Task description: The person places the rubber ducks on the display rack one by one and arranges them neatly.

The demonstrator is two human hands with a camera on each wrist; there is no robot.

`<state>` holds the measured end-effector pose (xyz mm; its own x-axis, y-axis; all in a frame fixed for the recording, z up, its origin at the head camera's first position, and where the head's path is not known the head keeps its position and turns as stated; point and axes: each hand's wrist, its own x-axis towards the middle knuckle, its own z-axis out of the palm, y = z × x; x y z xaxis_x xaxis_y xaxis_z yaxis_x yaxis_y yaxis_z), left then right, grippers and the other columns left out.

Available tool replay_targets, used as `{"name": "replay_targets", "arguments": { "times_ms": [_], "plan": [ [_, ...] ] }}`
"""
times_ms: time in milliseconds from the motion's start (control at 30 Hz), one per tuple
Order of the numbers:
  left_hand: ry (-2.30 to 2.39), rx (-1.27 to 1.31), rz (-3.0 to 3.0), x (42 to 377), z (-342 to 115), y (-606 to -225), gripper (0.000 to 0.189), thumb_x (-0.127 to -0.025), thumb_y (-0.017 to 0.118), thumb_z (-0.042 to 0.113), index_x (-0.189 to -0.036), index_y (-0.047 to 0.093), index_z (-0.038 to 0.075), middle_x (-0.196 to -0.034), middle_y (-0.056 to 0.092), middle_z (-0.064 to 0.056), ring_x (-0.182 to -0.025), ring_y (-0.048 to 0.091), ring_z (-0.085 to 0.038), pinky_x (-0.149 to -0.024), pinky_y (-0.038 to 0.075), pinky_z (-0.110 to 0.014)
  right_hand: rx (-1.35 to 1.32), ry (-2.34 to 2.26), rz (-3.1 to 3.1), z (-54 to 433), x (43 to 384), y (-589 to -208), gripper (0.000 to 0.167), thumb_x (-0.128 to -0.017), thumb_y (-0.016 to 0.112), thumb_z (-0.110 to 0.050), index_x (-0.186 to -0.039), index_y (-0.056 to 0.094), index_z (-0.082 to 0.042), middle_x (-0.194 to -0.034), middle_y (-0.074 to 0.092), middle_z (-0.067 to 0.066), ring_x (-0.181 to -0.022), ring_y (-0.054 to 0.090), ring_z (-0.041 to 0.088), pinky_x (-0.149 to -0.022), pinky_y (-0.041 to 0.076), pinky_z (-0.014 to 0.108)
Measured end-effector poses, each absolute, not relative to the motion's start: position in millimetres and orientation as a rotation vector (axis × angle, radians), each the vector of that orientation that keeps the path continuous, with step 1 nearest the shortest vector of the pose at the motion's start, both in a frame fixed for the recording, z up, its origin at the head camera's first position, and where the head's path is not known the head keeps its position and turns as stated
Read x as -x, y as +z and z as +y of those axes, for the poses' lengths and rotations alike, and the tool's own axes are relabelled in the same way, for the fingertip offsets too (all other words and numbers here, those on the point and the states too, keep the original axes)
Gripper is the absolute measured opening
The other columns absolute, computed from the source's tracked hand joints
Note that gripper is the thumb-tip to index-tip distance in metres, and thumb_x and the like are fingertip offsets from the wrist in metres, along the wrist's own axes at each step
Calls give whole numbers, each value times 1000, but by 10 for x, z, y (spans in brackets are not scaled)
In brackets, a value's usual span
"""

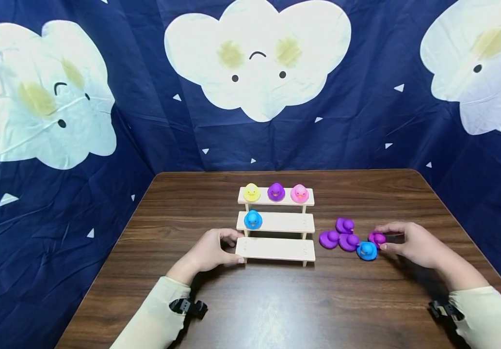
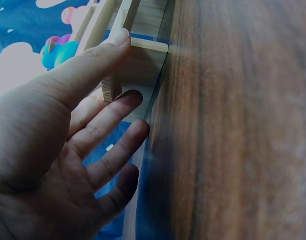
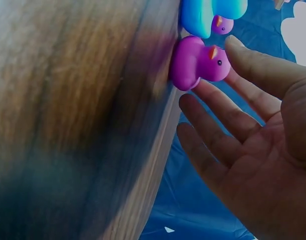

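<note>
In the head view my left hand (image 1: 213, 249) holds the left end of a three-tier wooden display stand (image 1: 275, 248), thumb at the front and fingers behind the lowest board. The left wrist view shows that thumb over the board's edge (image 2: 108, 87), the lower fingers loosely bent. My right hand (image 1: 412, 242) pinches a magenta rubber duck (image 1: 377, 239) between thumb and fingers; it sits on the table in the right wrist view (image 3: 200, 65). A blue duck (image 1: 366, 250) sits right beside it. Several purple ducks (image 1: 348, 242) cluster to the left.
On the top tier stand a yellow duck (image 1: 251, 192), a purple duck (image 1: 276, 192) and a pink duck (image 1: 299, 194). A blue duck (image 1: 252, 220) sits at the middle tier's left end. The brown wooden table (image 1: 272, 310) meets a dark blue cloud-print cloth (image 1: 145, 111) behind.
</note>
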<state>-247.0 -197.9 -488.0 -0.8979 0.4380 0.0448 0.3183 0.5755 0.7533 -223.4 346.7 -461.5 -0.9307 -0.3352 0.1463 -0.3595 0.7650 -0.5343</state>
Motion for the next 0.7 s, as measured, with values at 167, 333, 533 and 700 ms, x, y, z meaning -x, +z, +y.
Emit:
{"name": "replay_targets", "arguments": {
  "times_ms": [167,333,533,700],
  "plan": [
    [1224,-665,2654,2469,-1974,-4862,50,-73,99,30,-117,76,22,-100,72,11,-98,67,-18,-89,54,-40,-535,885,-2934,3461,2233,-4632,38,-86,89,-16,-120,77,-7,-117,75,14,-110,68,25,-88,55,27],
    [1225,-668,2644,2469,-1976,-4868,50,-73,99,29,-117,75,24,-101,72,12,-97,66,-16,-89,54,-38,-496,941,-2955,3443,2226,-4648,34,-88,86,-13,-119,76,-4,-115,74,17,-104,71,33,-85,59,47],
    [1220,-657,2648,2470,-1978,-4864,50,-73,99,29,-117,75,25,-101,72,13,-98,65,-15,-89,53,-37,-453,950,-2966,3447,2224,-4663,34,-88,87,-16,-118,76,-5,-112,75,14,-100,73,31,-84,60,44],
    [1212,-652,2657,2472,-1983,-4870,51,-73,99,31,-118,75,26,-101,71,14,-98,65,-13,-89,53,-37,-434,924,-2984,3442,2239,-4678,38,-87,88,-22,-119,76,-5,-112,75,14,-99,72,29,-83,58,44]
  ]
}}
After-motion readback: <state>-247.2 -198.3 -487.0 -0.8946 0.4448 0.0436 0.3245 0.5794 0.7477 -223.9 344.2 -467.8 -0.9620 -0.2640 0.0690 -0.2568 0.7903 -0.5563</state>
